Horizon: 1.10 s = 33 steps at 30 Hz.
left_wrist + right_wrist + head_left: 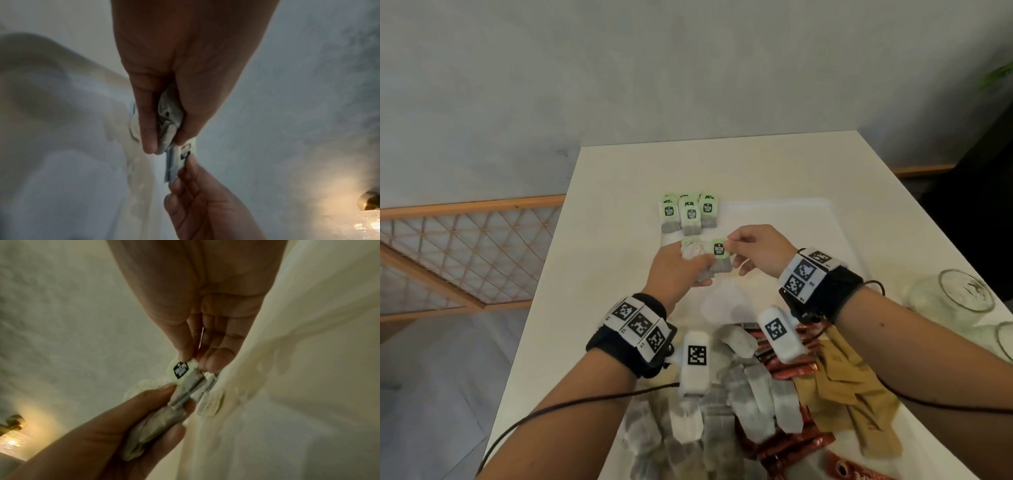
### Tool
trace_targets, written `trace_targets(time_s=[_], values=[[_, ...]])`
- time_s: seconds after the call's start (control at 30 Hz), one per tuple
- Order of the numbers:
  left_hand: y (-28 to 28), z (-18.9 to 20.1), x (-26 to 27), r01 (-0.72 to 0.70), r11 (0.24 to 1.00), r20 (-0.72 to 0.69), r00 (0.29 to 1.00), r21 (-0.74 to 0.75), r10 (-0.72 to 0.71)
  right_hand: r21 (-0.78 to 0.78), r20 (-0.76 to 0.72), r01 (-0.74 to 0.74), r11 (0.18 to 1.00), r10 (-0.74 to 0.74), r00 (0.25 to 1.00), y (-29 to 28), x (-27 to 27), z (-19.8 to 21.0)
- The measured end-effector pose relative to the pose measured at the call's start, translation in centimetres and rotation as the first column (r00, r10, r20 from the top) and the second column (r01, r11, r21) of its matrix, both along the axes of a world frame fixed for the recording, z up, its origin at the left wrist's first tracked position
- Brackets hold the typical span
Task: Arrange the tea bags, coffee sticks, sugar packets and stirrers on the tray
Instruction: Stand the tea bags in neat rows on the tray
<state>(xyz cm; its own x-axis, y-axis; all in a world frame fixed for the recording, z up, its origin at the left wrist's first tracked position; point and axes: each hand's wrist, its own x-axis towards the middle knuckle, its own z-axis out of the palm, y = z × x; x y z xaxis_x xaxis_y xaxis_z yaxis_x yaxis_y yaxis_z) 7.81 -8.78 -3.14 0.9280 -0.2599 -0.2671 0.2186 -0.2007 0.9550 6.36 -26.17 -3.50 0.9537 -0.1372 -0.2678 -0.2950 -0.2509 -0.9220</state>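
Observation:
My left hand (681, 270) grips a bunch of grey tea bags (717, 265) above the white tray (808, 212). In the left wrist view the bags (168, 120) are squeezed between thumb and fingers. My right hand (753, 250) pinches the green paper tag (719, 248) of one bag; the tag (180, 372) shows between its thumb and forefinger. A group of tea bags with green tags (690, 214) lies in rows at the tray's far left corner. Loose tea bags (743, 387), red coffee sticks (791, 442) and brown sugar packets (849, 387) are heaped near me.
Two clear glass jars (959, 294) stand at the table's right edge. The white table (619, 192) ends to the left, with a wooden lattice rail (465, 246) beyond it. A grey wall stands behind.

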Motion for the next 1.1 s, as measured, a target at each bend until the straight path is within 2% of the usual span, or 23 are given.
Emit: trace_targets(time_s=[0.1,0.2,0.4,0.53,0.67,0.77,0.87,0.9,0.97,1.03,1.1], values=[[1.1,-0.5,2.7,-0.07,0.981,0.111,0.993,0.181,0.05,-0.042,-0.083,0.01,0.999,-0.013,0.996,-0.8,2.5,-1.3],[1.9,-0.9,5.5,-0.09,0.91,0.24,0.971,0.404,-0.01,-0.046,-0.127,0.073,0.996,-0.078,0.989,-1.6,5.0,-2.4],[2.2,-1.6,8.9,0.009,0.829,0.166,0.979,0.56,-0.122,-0.064,-0.017,0.18,0.982,-0.182,0.983,-1.5,8.9,-3.1],[1.3,-1.9,9.3,0.05,0.712,0.13,0.972,0.701,-0.197,-0.07,0.021,0.217,0.974,-0.216,0.976,-1.3,9.9,-3.2],[0.4,-1.8,8.7,0.048,0.559,0.119,0.959,0.828,-0.258,-0.097,0.032,0.229,0.969,-0.227,0.973,-1.3,9.7,-3.5],[-0.1,-1.3,8.3,0.049,0.514,0.115,0.952,0.856,-0.283,-0.156,0.082,0.261,0.953,-0.251,0.965,-1.4,9.0,-3.6],[0.1,-1.1,8.2,0.069,0.543,0.091,0.961,0.837,-0.262,-0.223,0.094,0.195,0.955,-0.178,0.98,-1.6,7.6,-3.5],[0.2,-1.1,8.2,0.087,0.584,0.073,0.967,0.807,-0.244,-0.214,0.083,0.148,0.965,-0.133,0.988,-1.5,6.9,-3.4],[0.6,-1.2,8.2,0.127,0.719,0.023,0.98,0.683,-0.196,-0.205,0.09,0.022,0.979,-0.003,0.996,-1.5,5.5,-3.3],[0.9,-1.0,7.9,0.154,0.842,-0.058,0.988,0.518,-0.145,-0.3,0.132,-0.128,0.945,0.174,0.976,-1.7,4.4,-2.9],[1.1,-0.5,7.5,0.163,0.9,-0.124,0.985,0.405,-0.123,-0.359,0.149,-0.238,0.902,0.307,0.94,-1.8,3.9,-2.3]])
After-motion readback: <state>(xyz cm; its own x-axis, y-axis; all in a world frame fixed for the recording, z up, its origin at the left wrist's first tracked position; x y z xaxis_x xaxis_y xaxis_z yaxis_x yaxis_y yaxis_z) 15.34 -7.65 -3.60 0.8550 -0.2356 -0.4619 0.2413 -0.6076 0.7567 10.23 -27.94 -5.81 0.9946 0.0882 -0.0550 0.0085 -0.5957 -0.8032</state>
